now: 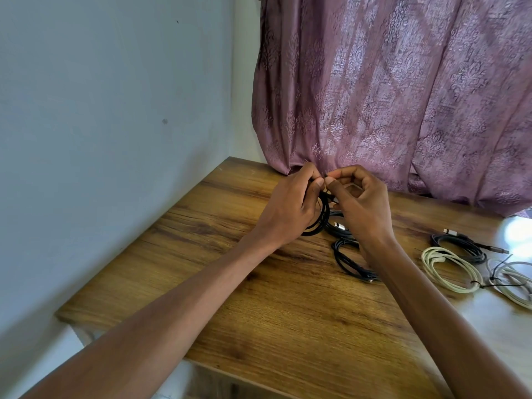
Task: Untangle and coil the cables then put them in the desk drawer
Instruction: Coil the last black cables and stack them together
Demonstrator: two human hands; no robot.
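My left hand (290, 203) grips a coiled black cable (318, 223) held above the wooden desk (230, 254). My right hand (359, 203) pinches the end of that cable right beside the left thumb. Another black coil with a silver plug (338, 226) lies on the desk under my hands. In front of it, partly hidden by my right wrist, lies a third black coil (349, 264). The desk drawer is not in view.
To the right lie a dark coil with silver plugs (460, 246), a cream coil (449, 269) and a white coil tied with a black tie (512, 280). A mauve patterned curtain (388, 96) hangs behind the desk. A pale wall (100, 125) runs along the left.
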